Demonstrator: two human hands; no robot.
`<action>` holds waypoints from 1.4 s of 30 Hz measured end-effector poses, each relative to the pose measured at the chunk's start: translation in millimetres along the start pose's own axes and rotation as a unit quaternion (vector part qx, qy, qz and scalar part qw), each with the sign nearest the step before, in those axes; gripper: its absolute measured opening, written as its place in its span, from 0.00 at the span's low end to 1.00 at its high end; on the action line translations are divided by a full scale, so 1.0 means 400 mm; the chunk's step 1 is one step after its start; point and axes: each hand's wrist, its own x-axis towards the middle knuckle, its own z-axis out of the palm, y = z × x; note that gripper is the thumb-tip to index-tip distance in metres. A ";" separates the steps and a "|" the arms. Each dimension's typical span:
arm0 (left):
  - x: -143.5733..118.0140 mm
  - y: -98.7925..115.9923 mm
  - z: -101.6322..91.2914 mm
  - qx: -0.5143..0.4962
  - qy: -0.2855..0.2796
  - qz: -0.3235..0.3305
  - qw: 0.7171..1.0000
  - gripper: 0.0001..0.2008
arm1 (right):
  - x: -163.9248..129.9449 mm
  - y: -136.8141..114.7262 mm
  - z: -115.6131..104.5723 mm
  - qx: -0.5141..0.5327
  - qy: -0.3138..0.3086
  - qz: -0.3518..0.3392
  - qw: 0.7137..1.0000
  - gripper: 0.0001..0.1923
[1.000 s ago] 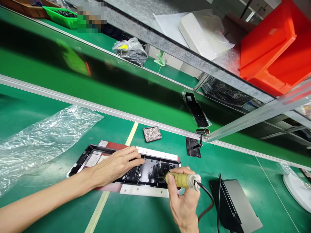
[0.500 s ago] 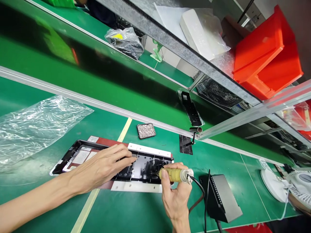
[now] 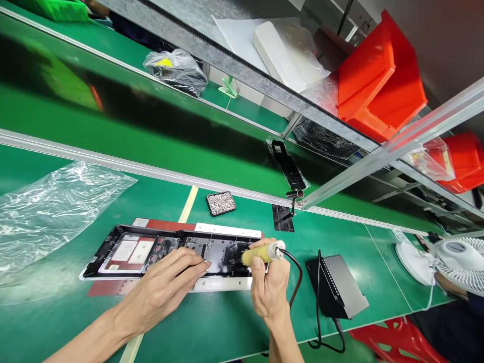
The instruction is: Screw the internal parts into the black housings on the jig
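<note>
A long black plastic housing (image 3: 113, 234) lies in a fixture with a white upper rail (image 3: 229, 230) and a white lower rail (image 3: 223, 284). My left hand (image 3: 172, 282) reaches over its middle, fingertips pressed together inside the housing; what they pinch, if anything, is too small to make out. My right hand (image 3: 271, 290) is wrapped round a corded electric screwdriver (image 3: 259, 254) with a yellow body. The screwdriver lies at a slant, its front end down in the right part of the housing, where the tip is hard to see.
A small tray of screws (image 3: 221, 203) sits behind the fixture. Clear plastic film (image 3: 60, 212) lies left. On the right are a black power box (image 3: 338, 287) with cables and a white fan (image 3: 459, 259). A metal post (image 3: 393, 146) and red bins (image 3: 381, 80) stand above.
My left hand has drawn back toward me, uncovering more of the housing, its fingertips now lower inside it. The right hand still grips the screwdriver in the right part. The camera view has shifted.
</note>
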 end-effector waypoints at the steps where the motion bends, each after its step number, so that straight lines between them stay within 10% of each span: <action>1: -0.003 0.002 0.004 0.000 0.013 0.000 1.000 0.19 | 0.002 -0.002 0.000 0.001 0.006 -0.005 1.000 0.13; 23: 0.005 -0.070 0.005 0.179 0.114 0.019 0.977 0.26 | 0.017 -0.005 0.040 -0.006 0.085 0.074 0.994 0.12; 42: 0.011 -0.060 0.002 0.125 0.172 -0.005 0.977 0.21 | 0.037 -0.019 0.038 0.104 0.077 0.109 0.986 0.20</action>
